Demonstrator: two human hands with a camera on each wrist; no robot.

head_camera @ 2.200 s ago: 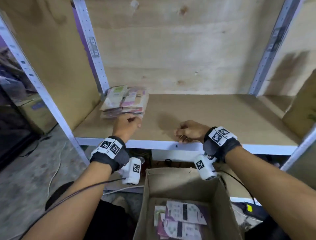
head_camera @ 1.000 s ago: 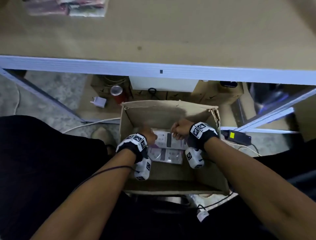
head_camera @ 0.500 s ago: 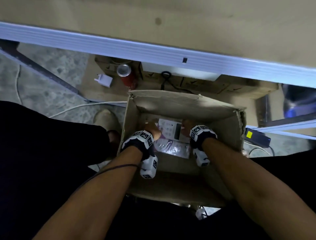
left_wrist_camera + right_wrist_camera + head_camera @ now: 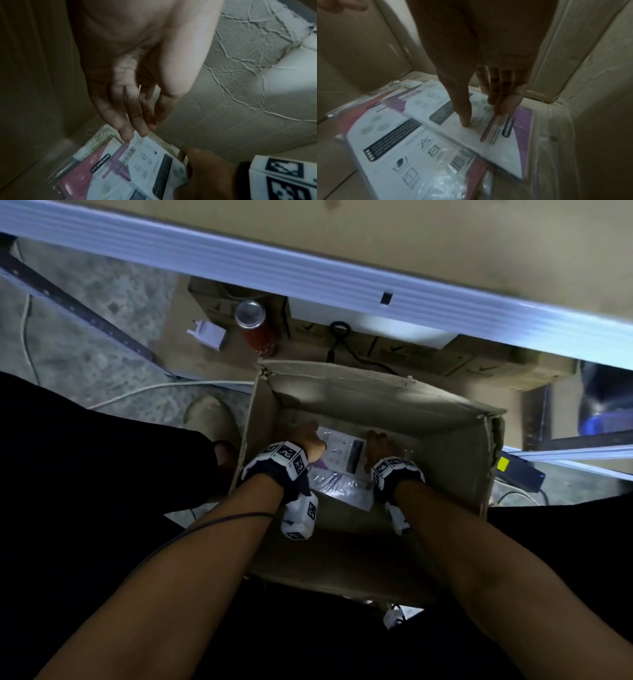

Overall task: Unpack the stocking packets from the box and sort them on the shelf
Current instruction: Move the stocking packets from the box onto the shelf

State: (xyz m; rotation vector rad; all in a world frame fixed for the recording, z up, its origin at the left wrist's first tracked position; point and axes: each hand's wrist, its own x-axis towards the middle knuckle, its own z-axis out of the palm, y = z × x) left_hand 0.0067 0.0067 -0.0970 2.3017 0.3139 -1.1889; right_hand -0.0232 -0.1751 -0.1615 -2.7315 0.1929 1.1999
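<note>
An open cardboard box (image 4: 359, 398) stands on the floor below the shelf edge (image 4: 308, 275). Several stocking packets lie flat on its bottom: a white and purple top packet (image 4: 339, 453) (image 4: 436, 121), and a pink one (image 4: 77, 173) under it. My left hand (image 4: 305, 433) (image 4: 137, 129) reaches down with straight fingers, whose tips touch the top packet's left corner. My right hand (image 4: 376, 440) (image 4: 481, 116) pinches the packet's right end, thumb pressed on its face and fingers curled at its far edge.
Under the shelf stand a red can (image 4: 257, 330), a white plug (image 4: 209, 333) and flat cartons. A black adapter with a yellow sticker (image 4: 517, 470) lies right of the box. A white cable (image 4: 154, 392) and my shoe (image 4: 212, 419) are to its left.
Both hands left the shelf edge and went down into the box. In the last half second they settled at either end of the top packet.
</note>
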